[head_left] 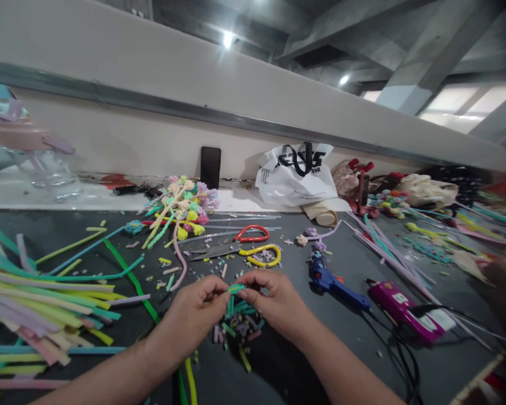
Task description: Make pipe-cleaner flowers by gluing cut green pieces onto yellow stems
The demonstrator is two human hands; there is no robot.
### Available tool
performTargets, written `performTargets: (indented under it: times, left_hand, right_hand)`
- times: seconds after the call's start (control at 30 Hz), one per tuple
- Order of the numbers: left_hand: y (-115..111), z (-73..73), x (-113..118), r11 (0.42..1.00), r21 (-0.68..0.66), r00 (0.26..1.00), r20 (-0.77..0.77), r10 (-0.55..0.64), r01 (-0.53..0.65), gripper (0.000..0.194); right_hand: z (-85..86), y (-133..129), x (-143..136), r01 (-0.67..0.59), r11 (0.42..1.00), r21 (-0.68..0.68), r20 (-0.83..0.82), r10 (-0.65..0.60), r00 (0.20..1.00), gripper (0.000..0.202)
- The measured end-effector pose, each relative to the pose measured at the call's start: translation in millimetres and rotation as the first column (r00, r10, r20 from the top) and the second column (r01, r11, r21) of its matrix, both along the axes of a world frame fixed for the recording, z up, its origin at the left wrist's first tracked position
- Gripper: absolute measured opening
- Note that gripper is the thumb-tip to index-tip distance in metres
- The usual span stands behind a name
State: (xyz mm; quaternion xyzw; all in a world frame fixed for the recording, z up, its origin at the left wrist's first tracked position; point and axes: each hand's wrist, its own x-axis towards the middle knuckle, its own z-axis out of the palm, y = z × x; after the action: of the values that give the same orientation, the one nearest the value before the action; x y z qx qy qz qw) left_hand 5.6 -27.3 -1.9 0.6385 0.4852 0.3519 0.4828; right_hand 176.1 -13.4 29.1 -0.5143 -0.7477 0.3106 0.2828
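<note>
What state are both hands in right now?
Left hand: closed, fingertips pinching a small green piece.
Right hand: closed, fingertips pinching the same piece from the other side.

Green piece (236, 289) part-hidden by left hand (204, 302), right hand (275, 297). Pastel strips (46, 309) cut by left edge. Right-edge shape (505, 295) too blurred to tell.

The place looks like a craft workshop: a dark worktable (278, 377) carries heaped fuzzy stems (46, 304), scissors (235, 247), a blue glue gun (335, 285) and bunched fuzzy flowers (181, 208), with exposed concrete beams (430, 50) and bright lamps (227, 39) overhead, suggesting a shared workspace.
</note>
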Motion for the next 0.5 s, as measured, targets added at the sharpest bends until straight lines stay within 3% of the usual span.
performTargets:
  times: [0.2, 0.5]
  left_hand:
    - [0.2, -1.7, -0.5, 1.000, -0.026, 0.999, -0.036, 0.006, -0.006, 0.027]
    - [-0.4, -0.4, -1.8, 1.000, 0.013, 0.995, -0.098, 0.021, -0.020, 0.024]
  right_hand:
    - [-1.2, -0.7, -2.1, 0.002, 1.000, 0.016, 0.027, -0.002, 1.000, 0.009]
    - [0.3, -3.5, -7.2, 0.040, 0.993, -0.108, -0.074, -0.048, 0.996, 0.009]
